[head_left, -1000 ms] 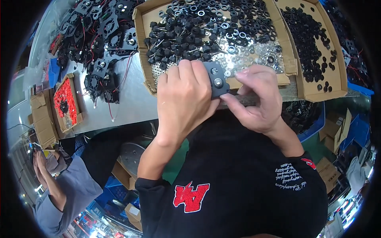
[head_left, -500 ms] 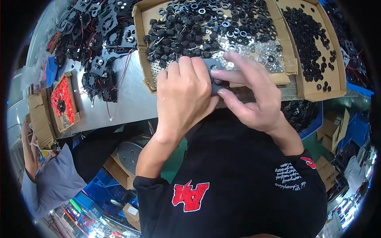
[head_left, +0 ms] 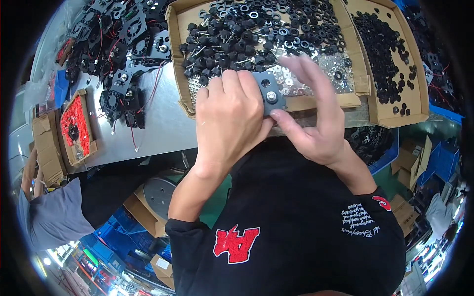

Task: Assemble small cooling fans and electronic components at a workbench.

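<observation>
My left hand (head_left: 229,111) is closed around a dark grey flat plate (head_left: 267,84) with a round hole. Most of the plate is hidden under the fingers. A silver screw with a washer (head_left: 271,96) sits on the part of it that sticks out to the right. Beside it is my right hand (head_left: 318,118), its fingers spread and raised, the fingertips slightly blurred. Its thumb tip is at the plate's lower right corner; whether it touches cannot be made out. Behind both hands, a cardboard tray (head_left: 364,85) holds black knobs with screws (head_left: 232,49), black rings (head_left: 296,34) and clear and silver washers.
Black fan assemblies with red wires (head_left: 123,84) lie piled on the metal table (head_left: 163,116) at left. A small box of red parts (head_left: 76,126) stands at its near edge. Another cardboard tray (head_left: 419,93) of black discs is at right. At lower left is another person's grey sleeve (head_left: 57,217).
My right fingers have lifted off the plate and opened, uncovering the silver screw and washer. My left hand keeps its hold in about the same place. The person at left has shifted slightly.
</observation>
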Tool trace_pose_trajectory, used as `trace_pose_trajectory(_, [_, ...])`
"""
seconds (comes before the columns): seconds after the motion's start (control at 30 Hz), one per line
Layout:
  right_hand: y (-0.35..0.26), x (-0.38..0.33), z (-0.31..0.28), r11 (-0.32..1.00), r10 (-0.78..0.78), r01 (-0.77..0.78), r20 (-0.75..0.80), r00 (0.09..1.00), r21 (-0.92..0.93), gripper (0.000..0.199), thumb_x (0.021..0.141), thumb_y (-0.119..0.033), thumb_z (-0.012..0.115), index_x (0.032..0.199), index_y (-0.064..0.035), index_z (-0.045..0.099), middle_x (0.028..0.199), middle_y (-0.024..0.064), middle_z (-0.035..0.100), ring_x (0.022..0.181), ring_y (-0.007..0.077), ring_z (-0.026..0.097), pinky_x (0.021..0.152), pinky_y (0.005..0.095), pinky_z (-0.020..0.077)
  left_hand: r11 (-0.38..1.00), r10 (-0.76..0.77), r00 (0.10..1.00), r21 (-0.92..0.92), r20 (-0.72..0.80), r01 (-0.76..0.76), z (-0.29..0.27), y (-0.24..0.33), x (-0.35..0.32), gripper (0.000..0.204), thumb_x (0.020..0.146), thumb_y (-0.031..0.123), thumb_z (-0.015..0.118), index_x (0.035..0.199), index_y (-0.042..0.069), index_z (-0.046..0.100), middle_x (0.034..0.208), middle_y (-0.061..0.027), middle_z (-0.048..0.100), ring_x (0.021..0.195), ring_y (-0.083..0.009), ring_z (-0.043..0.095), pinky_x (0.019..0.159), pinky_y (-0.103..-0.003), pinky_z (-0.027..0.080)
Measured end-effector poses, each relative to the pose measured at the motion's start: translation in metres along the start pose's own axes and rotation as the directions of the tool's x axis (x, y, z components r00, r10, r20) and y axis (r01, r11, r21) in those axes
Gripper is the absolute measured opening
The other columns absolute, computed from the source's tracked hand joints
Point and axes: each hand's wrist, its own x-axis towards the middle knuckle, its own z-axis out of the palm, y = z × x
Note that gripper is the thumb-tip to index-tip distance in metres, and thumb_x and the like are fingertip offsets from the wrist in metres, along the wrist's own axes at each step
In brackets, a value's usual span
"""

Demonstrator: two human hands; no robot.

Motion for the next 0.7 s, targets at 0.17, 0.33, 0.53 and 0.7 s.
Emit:
trace_pose_trajectory(0.17, [0.004,0.0,0.005,0.994,0.014,-0.023,0.089,0.996,0.105,0.069,0.075,0.003,0.077,0.135,0.0083,0.046,0.13,0.0223,0.055,0.113,0.0289,0.061,0.098,0.037,0.0459,1.0,-0.011,1.0,-0.027,-0.005,0.011,0.002,-0.002,-0.002,0.047,0.058,0.033,0.08,0.082,0.005,0.051,0.079,-0.0076,0.05,0.071,-0.0231,0.056,0.06,-0.035,0.044])
trace_pose_trajectory(0.33, [0.004,0.004,0.003,0.994,-0.002,-0.007,0.088,0.996,0.106,0.069,0.075,0.003,0.077,0.136,0.0084,0.046,0.132,0.0234,0.052,0.111,0.0264,0.061,0.098,0.0373,0.0457,0.999,-0.033,0.999,-0.021,-0.01,0.032,0.0,-0.003,-0.003,0.046,0.058,0.032,0.08,0.082,0.005,0.051,0.079,-0.0079,0.051,0.071,-0.0235,0.057,0.061,-0.035,0.045])
trace_pose_trajectory(0.53, [-0.002,-0.004,0.008,0.992,0.065,-0.071,0.055,0.996,0.107,0.067,0.076,0.002,0.077,0.135,0.0068,0.047,0.131,0.0189,0.052,0.11,0.0241,0.06,0.097,0.037,0.0456,0.998,-0.048,0.998,-0.048,-0.044,0.046,-0.003,-0.004,-0.006,0.046,0.057,0.031,0.079,0.082,0.005,0.051,0.079,-0.0084,0.052,0.071,-0.0239,0.057,0.061,-0.035,0.045])
trace_pose_trajectory(0.7, [-0.002,-0.001,0.008,0.99,-0.137,0.138,0.123,0.983,-0.003,0.072,0.076,0.001,0.077,0.139,0.0046,0.043,0.131,0.0185,0.052,0.111,0.0247,0.06,0.097,0.0365,0.0458,0.998,-0.056,0.996,-0.039,-0.062,0.054,-0.003,-0.008,-0.012,0.044,0.058,0.029,0.077,0.082,0.004,0.05,0.079,-0.0088,0.052,0.071,-0.0245,0.057,0.061,-0.036,0.045])
